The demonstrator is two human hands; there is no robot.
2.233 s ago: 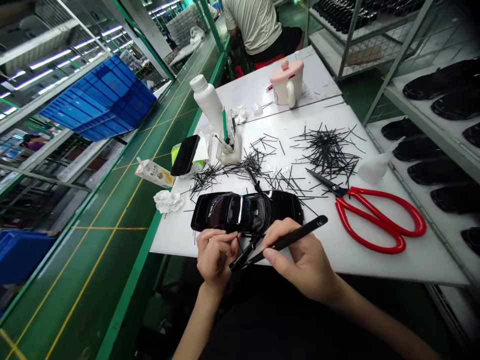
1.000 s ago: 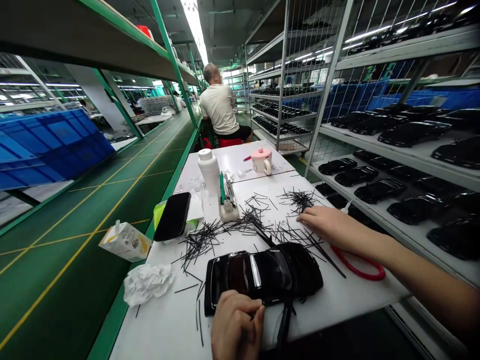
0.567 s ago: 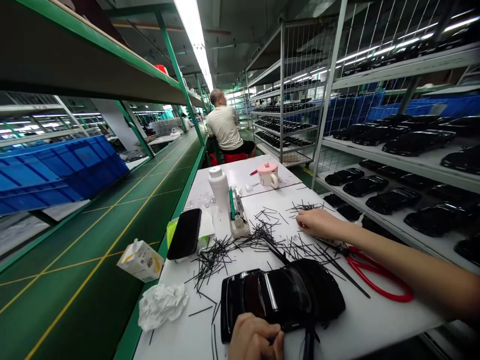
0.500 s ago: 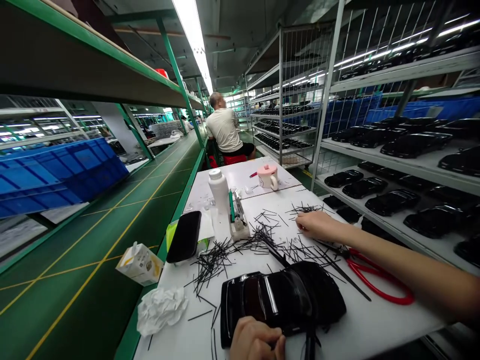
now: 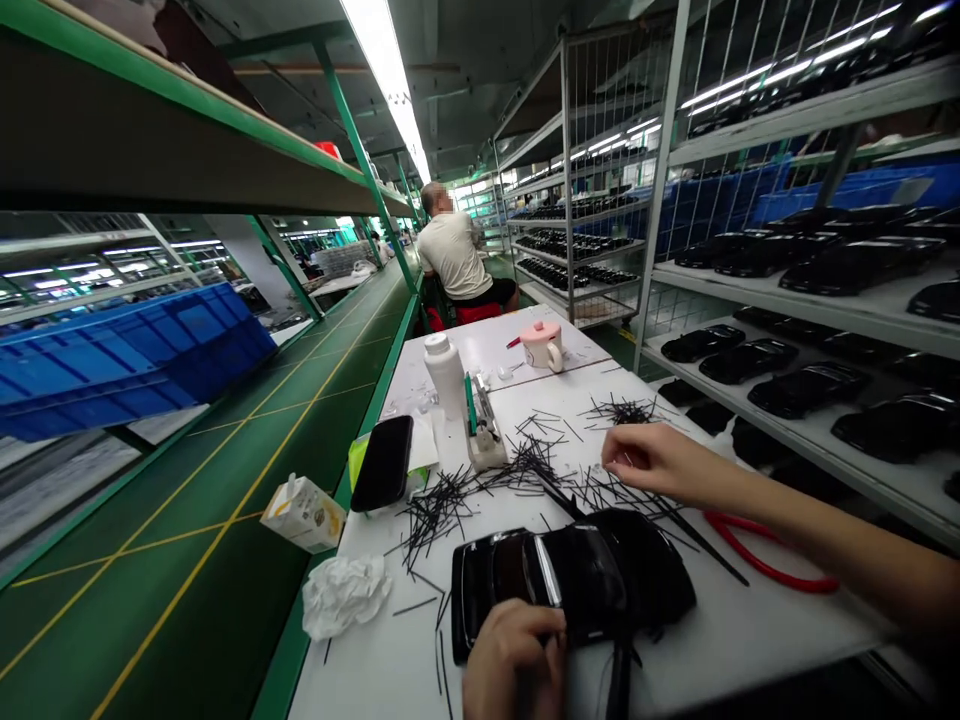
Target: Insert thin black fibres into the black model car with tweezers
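Observation:
A glossy black model car body (image 5: 577, 585) lies on the white table (image 5: 750, 640) close to me. My left hand (image 5: 514, 655) grips its near edge with curled fingers. My right hand (image 5: 652, 460) reaches over a scatter of thin black sticks (image 5: 525, 465) beyond the car, fingertips pinched together. Whether a stick is between them is too small to tell. A long black pen-like tool (image 5: 705, 550) lies on the table under my right forearm.
Red scissors (image 5: 765, 565) lie partly under my right arm. Beyond the sticks are a tool holder (image 5: 484, 440), white bottle (image 5: 446, 375), pink mug (image 5: 541, 345) and phone (image 5: 382, 465). Crumpled tissue (image 5: 345, 595) and a carton (image 5: 304, 512) sit left. Shelves of black car bodies (image 5: 862, 265) stand right. A person (image 5: 454, 255) sits ahead.
My view lifted from the car to the aisle. My right hand no longer holds the black tool and has reached to the sticks, then drawn back slightly. My left hand stayed on the car.

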